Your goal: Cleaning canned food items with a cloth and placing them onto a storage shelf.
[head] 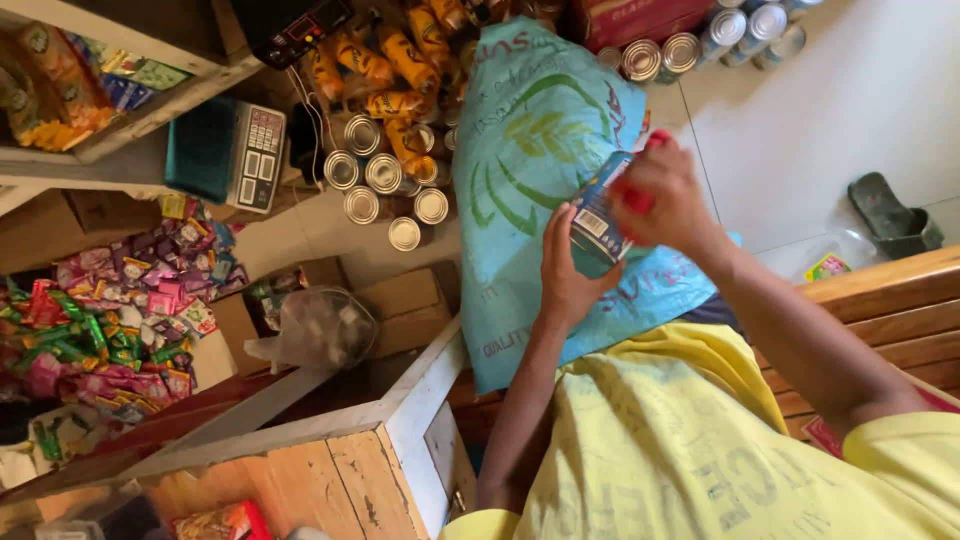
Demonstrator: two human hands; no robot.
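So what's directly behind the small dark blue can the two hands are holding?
Behind the small dark blue can, held by the left hand and right hand, lies a large teal woven sack. The can and hands cover part of the sack, and the sack hides whatever lies beneath it.

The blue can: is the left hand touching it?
Touching. The head view shows the left hand with its fingers wrapped against the blue can; the right hand grips its other side.

left hand [565, 275] cupped, gripping | right hand [668, 200] closed, gripping
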